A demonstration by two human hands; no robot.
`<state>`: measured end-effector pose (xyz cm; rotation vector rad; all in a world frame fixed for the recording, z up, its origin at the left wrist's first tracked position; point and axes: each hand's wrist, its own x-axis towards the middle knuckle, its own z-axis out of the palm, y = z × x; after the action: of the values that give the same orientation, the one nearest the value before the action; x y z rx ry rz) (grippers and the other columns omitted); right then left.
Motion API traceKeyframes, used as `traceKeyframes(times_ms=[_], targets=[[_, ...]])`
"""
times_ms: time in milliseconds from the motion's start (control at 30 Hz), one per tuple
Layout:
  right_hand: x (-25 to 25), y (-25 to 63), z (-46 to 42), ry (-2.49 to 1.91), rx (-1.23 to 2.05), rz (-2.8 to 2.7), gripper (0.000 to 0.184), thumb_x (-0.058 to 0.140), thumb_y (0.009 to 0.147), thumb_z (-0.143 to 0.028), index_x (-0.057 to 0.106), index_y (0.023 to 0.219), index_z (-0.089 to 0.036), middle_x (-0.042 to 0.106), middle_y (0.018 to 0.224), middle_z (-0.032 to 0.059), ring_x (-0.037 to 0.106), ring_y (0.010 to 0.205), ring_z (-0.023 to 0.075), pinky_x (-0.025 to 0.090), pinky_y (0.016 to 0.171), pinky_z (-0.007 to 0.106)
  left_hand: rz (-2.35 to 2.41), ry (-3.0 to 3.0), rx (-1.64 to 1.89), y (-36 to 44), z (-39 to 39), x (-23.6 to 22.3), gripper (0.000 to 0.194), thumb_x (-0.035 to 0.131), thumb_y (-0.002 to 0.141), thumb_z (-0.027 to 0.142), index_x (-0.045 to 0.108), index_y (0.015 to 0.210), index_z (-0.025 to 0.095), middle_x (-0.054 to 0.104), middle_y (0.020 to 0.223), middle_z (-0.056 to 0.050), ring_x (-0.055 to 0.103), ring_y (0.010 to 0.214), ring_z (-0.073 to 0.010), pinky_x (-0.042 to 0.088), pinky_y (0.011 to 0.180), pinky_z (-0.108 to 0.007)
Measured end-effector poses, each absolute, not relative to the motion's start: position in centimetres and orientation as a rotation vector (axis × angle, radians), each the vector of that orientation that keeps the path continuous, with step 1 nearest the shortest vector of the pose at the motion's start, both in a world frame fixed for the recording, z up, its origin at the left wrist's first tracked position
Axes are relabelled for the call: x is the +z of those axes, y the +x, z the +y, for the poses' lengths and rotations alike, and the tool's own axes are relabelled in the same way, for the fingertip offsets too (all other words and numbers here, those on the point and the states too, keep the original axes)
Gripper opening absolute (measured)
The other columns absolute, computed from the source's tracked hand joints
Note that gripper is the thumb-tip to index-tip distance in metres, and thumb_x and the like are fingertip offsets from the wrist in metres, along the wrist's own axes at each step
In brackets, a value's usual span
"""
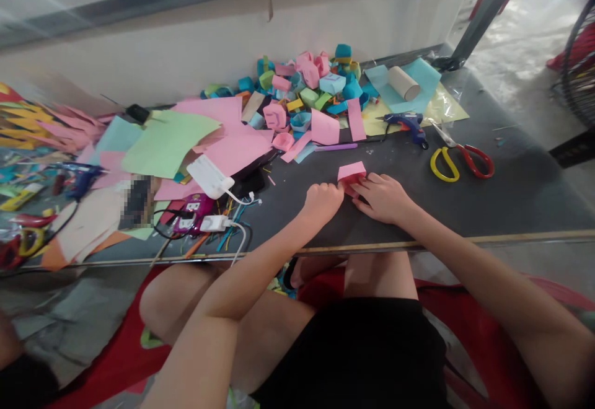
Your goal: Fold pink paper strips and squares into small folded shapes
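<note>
A small folded pink paper piece [352, 172] stands near the front of the dark table, with a deeper pink hollow facing me. At its left edge my left hand [324, 203] is closed, thumb and curled fingers pinching the paper. My right hand [383, 198] grips it from the right, with the forefinger and thumb on the paper and the other fingers partly stretched. My fingers cover its lower part. Just beyond lie a purple stick [336, 147] and a pink paper strip [356, 119].
Folded paper pieces [309, 96] heap up by the wall. Right of my hands are a blue glue gun [405, 124], scissors [460, 153] and a cardboard tube [403, 83]. Paper sheets [171, 142], a power strip [194, 212], cords and another glue gun [80, 178] lie to the left.
</note>
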<state>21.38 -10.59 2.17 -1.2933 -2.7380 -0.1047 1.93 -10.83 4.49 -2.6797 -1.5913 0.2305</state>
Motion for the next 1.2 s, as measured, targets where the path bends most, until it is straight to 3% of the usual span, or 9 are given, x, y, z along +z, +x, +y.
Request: traceKeyframes(times_ms=[333, 500, 700, 833, 967, 1200], targets=[[2.8, 21.3, -10.1, -1.417, 0.004, -2.723, 0.047, 0.054, 0.097, -0.042, 0.065, 0.127, -0.007, 0.072, 0.109, 0.0206, 0.065, 0.102, 0.0302, 0.045, 0.088, 0.038, -1.583, -2.770, 0.284, 1.9, -9.9, 4.1, 0.039, 0.040, 0.099, 0.009, 0.067, 0.127, 0.008, 0.077, 0.100, -0.022, 0.078, 0.095, -0.0322, 0.058, 0.077, -0.039], [3.1, 21.8, -9.9, -1.374, 0.105, -2.754, 0.039, 0.055, 0.097, -0.039, 0.066, 0.123, -0.011, 0.072, 0.108, 0.0182, 0.064, 0.108, 0.0313, 0.045, 0.091, 0.038, -1.538, -2.797, 0.246, 1.9, -9.6, 3.6, 0.039, 0.040, 0.101, 0.016, 0.066, 0.129, 0.011, 0.078, 0.100, -0.021, 0.078, 0.097, -0.0326, 0.058, 0.076, -0.040], [3.0, 21.6, -10.1, -1.497, 0.088, -2.700, 0.044, 0.051, 0.096, -0.031, 0.058, 0.128, -0.002, 0.070, 0.105, 0.0219, 0.066, 0.100, 0.0320, 0.044, 0.090, 0.039, -1.524, -2.812, 0.239, 1.6, -9.4, 3.5, 0.041, 0.039, 0.103, 0.021, 0.066, 0.132, 0.012, 0.079, 0.101, -0.019, 0.078, 0.097, -0.0316, 0.056, 0.075, -0.038], [3.4, 21.6, -9.9, -1.478, 0.076, -2.748, 0.038, 0.051, 0.096, -0.030, 0.062, 0.125, -0.008, 0.071, 0.107, 0.0203, 0.066, 0.099, 0.0307, 0.043, 0.089, 0.038, -1.583, -2.795, 0.105, 1.1, -9.5, 3.3, 0.042, 0.046, 0.104, 0.040, 0.069, 0.129, 0.016, 0.080, 0.101, -0.017, 0.078, 0.095, -0.0327, 0.055, 0.076, -0.039], [4.2, 21.6, -9.6, -1.507, 0.079, -2.802, 0.035, 0.049, 0.098, -0.032, 0.065, 0.121, -0.011, 0.070, 0.107, 0.0183, 0.067, 0.096, 0.0288, 0.042, 0.089, 0.036, -1.680, -2.813, 0.058, 0.9, -9.0, 3.2, 0.057, 0.049, 0.099, 0.066, 0.076, 0.121, 0.020, 0.080, 0.100, -0.016, 0.077, 0.096, -0.0352, 0.055, 0.078, -0.040], [4.8, 21.6, -9.4, -1.523, 0.111, -2.813, 0.037, 0.055, 0.097, -0.040, 0.068, 0.117, -0.011, 0.071, 0.108, 0.0192, 0.068, 0.098, 0.0308, 0.043, 0.089, 0.037, -1.846, -2.786, 0.083, 1.4, -8.1, 3.8, 0.052, 0.058, 0.094, 0.068, 0.082, 0.111, 0.025, 0.080, 0.103, -0.015, 0.076, 0.101, -0.0341, 0.054, 0.082, -0.039]])
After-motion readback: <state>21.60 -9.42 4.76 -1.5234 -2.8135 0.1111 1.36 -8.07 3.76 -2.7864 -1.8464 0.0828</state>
